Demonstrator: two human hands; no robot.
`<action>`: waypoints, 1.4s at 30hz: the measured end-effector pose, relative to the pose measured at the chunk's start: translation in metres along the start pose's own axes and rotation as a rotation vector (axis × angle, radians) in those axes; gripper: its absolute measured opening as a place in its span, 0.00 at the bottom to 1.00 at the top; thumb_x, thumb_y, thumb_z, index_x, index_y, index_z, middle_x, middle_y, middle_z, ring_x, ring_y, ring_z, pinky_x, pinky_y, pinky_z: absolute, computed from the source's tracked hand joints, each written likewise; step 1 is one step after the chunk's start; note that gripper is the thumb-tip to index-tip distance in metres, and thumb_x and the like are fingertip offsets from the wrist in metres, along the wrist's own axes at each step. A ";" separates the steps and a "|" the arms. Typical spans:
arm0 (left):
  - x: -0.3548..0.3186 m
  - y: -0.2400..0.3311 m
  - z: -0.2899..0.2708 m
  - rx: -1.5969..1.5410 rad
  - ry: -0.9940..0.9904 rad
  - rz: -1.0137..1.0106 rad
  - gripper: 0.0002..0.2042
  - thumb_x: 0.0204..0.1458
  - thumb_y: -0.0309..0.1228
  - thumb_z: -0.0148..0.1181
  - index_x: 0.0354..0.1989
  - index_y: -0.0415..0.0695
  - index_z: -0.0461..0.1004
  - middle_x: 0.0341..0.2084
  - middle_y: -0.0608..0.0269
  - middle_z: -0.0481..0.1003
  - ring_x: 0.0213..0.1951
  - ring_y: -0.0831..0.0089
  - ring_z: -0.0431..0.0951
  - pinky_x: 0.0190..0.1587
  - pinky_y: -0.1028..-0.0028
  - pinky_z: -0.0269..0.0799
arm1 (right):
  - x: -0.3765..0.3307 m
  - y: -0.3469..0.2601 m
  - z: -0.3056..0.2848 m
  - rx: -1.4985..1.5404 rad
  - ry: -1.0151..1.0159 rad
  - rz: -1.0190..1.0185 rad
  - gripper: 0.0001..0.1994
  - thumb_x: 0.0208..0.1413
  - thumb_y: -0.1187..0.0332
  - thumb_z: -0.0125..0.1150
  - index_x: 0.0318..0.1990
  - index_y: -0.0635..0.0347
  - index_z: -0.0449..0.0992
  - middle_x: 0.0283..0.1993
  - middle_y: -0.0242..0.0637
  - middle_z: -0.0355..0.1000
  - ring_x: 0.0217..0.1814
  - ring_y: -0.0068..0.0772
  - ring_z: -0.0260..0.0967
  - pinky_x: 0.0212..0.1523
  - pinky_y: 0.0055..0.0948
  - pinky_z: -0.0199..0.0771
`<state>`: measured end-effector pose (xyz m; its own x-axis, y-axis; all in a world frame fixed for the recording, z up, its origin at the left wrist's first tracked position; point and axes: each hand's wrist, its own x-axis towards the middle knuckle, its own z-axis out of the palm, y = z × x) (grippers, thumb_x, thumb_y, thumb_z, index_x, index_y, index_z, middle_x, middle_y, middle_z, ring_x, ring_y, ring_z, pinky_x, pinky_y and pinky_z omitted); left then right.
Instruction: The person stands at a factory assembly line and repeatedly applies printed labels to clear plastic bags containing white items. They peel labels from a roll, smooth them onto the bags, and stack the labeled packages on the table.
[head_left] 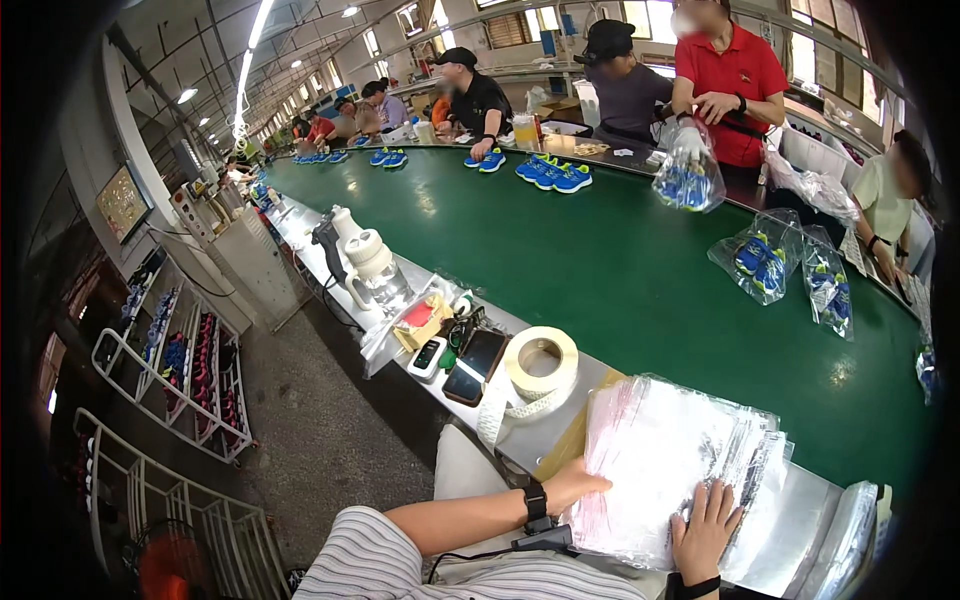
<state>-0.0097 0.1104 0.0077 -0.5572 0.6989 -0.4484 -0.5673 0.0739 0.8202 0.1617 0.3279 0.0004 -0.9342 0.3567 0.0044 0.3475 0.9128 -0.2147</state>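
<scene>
Head view, clear bag stack [665, 460] between both hands, left hand [572, 488], right hand [703, 532]

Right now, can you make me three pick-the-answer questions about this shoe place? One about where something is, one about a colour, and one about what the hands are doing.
1. Where is the big roll of white tape?
A. On the grey ledge beside the green belt
B. On the floor
C. In a person's hand

2. What colour are the small sports shoes on the belt?
A. Red
B. Blue
C. Yellow

3. What are the person's two bare hands doing?
A. Hanging in the air
B. Resting on a stack of clear plastic bags
C. Holding a shoe

Answers:
1 A: the big roll of white tape lies on the grey ledge next to the green belt.
2 B: the small sports shoes are blue.
3 B: the left hand and the right hand both lie flat against the stack of clear plastic bags.
</scene>
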 end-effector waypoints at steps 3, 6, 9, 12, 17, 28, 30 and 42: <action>0.005 0.005 0.004 0.040 -0.033 -0.052 0.26 0.53 0.29 0.63 0.59 0.32 0.65 0.46 0.57 0.75 0.45 0.73 0.76 0.50 0.73 0.72 | -0.002 0.002 0.011 -0.035 0.123 -0.027 0.34 0.56 0.52 0.52 0.66 0.63 0.59 0.70 0.56 0.49 0.74 0.63 0.39 0.68 0.65 0.34; 0.014 0.006 0.007 0.195 -0.051 -0.040 0.26 0.51 0.26 0.63 0.58 0.32 0.65 0.45 0.58 0.75 0.44 0.73 0.76 0.50 0.71 0.73 | 0.001 0.002 0.008 -0.020 0.081 -0.005 0.33 0.55 0.54 0.53 0.66 0.62 0.59 0.71 0.54 0.49 0.74 0.61 0.39 0.69 0.63 0.33; 0.020 0.003 0.014 0.067 -0.025 -0.108 0.19 0.49 0.26 0.61 0.50 0.32 0.71 0.37 0.60 0.76 0.37 0.74 0.76 0.42 0.72 0.74 | 0.004 0.003 0.003 0.017 0.083 0.034 0.32 0.55 0.53 0.54 0.66 0.58 0.60 0.71 0.52 0.51 0.74 0.61 0.41 0.69 0.64 0.35; 0.025 0.011 0.024 -0.008 -0.096 -0.132 0.18 0.53 0.27 0.59 0.51 0.33 0.71 0.42 0.59 0.76 0.41 0.73 0.77 0.46 0.73 0.74 | 0.007 0.007 -0.001 0.033 0.130 0.021 0.32 0.55 0.54 0.56 0.65 0.56 0.61 0.69 0.51 0.53 0.72 0.60 0.44 0.67 0.66 0.39; 0.035 0.056 0.032 0.019 -0.012 -0.232 0.15 0.53 0.31 0.56 0.45 0.34 0.73 0.37 0.59 0.77 0.38 0.71 0.78 0.43 0.72 0.75 | 0.010 0.044 -0.013 0.378 0.212 -0.081 0.29 0.53 0.57 0.60 0.61 0.60 0.66 0.67 0.55 0.55 0.67 0.57 0.53 0.64 0.53 0.54; 0.128 0.250 0.041 0.275 0.004 0.672 0.16 0.56 0.35 0.49 0.45 0.34 0.72 0.38 0.56 0.77 0.37 0.67 0.79 0.42 0.65 0.78 | -0.010 0.138 -0.009 0.009 0.230 0.231 0.33 0.50 0.62 0.63 0.61 0.68 0.60 0.66 0.59 0.53 0.69 0.61 0.47 0.66 0.55 0.47; 0.163 0.298 0.050 -0.030 -0.414 0.585 0.14 0.57 0.33 0.47 0.42 0.35 0.73 0.36 0.56 0.78 0.36 0.65 0.79 0.40 0.62 0.78 | -0.013 0.137 -0.002 -0.054 0.175 0.232 0.36 0.51 0.59 0.61 0.64 0.71 0.56 0.68 0.63 0.48 0.71 0.64 0.42 0.67 0.60 0.42; 0.293 0.432 -0.015 0.267 0.074 0.800 0.09 0.51 0.28 0.51 0.36 0.35 0.74 0.33 0.55 0.77 0.36 0.62 0.79 0.41 0.64 0.81 | -0.005 0.166 -0.016 -0.067 -0.011 -0.027 0.47 0.49 0.36 0.52 0.60 0.77 0.57 0.65 0.70 0.48 0.68 0.69 0.43 0.62 0.65 0.41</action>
<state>-0.4271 0.3362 0.2251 -0.7730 0.5647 0.2891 0.1725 -0.2513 0.9524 0.2254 0.4810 -0.0197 -0.9439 0.3304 -0.0012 0.3269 0.9333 -0.1485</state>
